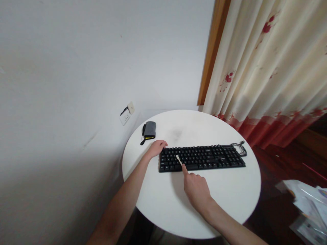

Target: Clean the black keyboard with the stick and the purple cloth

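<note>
A black keyboard [204,158] lies across the round white table [196,122]. At its upper left corner is my left hand [157,147], its fingers curled against the edge, partly hidden from view. My right hand [196,187] is closed round a slim white brush that looks like a toothbrush [179,159], index finger stretched along it. The brush's head is over the keys on the left part of the keyboard; whether it touches them I cannot tell. Most of its handle is hidden in the hand.
Behind my left hand lies a grey and black folded pouch [150,130] with a loop. A coiled cable [240,148] rests at the keyboard's right end. Wall sockets [125,117] sit left of the table. A curtain [268,85] hangs at right, above plastic bags [309,204] on the floor.
</note>
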The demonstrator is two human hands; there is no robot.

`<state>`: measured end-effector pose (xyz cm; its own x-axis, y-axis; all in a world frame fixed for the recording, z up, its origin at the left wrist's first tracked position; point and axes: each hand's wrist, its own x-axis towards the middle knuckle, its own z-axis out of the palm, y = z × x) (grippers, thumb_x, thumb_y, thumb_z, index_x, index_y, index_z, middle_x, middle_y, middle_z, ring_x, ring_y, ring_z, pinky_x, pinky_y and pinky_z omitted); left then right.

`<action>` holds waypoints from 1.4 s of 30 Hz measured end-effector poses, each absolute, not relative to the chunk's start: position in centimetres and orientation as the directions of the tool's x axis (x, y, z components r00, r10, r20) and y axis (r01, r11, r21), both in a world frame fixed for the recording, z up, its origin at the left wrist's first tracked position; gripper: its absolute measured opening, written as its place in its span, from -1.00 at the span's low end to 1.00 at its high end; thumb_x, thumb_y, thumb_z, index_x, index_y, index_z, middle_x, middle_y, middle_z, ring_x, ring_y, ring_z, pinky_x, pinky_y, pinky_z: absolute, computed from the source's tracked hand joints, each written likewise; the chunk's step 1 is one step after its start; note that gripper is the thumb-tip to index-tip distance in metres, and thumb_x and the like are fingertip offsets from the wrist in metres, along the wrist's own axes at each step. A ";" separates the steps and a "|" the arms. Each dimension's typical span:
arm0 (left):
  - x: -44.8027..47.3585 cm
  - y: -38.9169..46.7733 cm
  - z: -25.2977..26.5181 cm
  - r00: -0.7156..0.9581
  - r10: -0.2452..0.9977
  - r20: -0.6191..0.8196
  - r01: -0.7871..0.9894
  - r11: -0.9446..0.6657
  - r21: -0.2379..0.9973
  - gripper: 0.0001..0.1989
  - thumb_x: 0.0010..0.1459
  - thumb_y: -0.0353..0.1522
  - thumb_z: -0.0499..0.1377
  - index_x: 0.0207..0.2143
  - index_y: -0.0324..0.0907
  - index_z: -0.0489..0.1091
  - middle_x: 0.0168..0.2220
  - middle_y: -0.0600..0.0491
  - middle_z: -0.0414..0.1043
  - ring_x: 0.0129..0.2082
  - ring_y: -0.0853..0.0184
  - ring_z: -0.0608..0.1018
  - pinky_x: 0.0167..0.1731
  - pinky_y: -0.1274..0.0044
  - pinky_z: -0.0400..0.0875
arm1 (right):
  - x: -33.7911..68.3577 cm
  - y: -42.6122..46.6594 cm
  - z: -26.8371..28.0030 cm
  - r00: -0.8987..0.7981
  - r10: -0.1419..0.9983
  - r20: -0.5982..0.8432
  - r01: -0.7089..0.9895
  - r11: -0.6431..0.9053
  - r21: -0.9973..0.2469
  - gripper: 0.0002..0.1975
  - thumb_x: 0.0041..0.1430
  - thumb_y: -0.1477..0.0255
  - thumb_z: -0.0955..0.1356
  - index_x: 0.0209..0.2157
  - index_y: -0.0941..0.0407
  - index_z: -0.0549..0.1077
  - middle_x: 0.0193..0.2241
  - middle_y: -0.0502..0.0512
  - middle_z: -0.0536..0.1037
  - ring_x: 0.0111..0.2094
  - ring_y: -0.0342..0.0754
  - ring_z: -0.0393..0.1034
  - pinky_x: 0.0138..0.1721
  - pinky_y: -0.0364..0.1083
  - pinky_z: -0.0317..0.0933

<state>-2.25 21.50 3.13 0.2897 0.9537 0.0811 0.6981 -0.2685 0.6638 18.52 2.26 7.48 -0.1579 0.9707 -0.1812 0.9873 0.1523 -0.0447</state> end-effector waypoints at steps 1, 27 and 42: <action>-2.3 21.5 3.1 0.290 0.954 0.082 0.697 -0.268 0.665 -0.61 0.17 -0.27 -0.07 -0.33 -0.23 0.53 -0.38 -0.01 0.56 -0.34 0.25 0.55 -0.33 0.50 0.34 | 18.8 2.0 7.4 -0.161 0.971 -0.178 0.987 0.157 -0.037 -0.33 0.18 0.70 0.12 0.32 0.19 0.04 -0.33 0.28 0.60 -0.32 0.01 0.54 -0.32 -0.11 0.29; -2.3 21.6 2.9 0.281 0.957 0.078 0.697 -0.259 0.669 -0.59 0.18 -0.24 -0.08 -0.33 -0.22 0.53 -0.39 0.00 0.55 -0.36 0.25 0.53 -0.35 0.50 0.32 | 16.1 6.0 8.7 -0.162 0.977 -0.139 0.984 0.150 -0.091 -0.46 0.27 0.61 0.14 0.29 0.27 0.07 -0.26 0.42 0.59 -0.24 0.06 0.56 -0.22 -0.06 0.33; -2.3 21.5 3.1 0.286 0.955 0.081 0.697 -0.265 0.666 -0.59 0.17 -0.24 -0.08 -0.34 -0.22 0.52 -0.40 0.00 0.55 -0.35 0.24 0.54 -0.35 0.50 0.32 | 18.3 3.4 7.1 -0.181 0.970 -0.160 0.983 0.172 -0.067 -0.34 0.17 0.70 0.15 0.32 0.21 0.04 -0.34 0.29 0.60 -0.32 0.04 0.55 -0.32 -0.09 0.31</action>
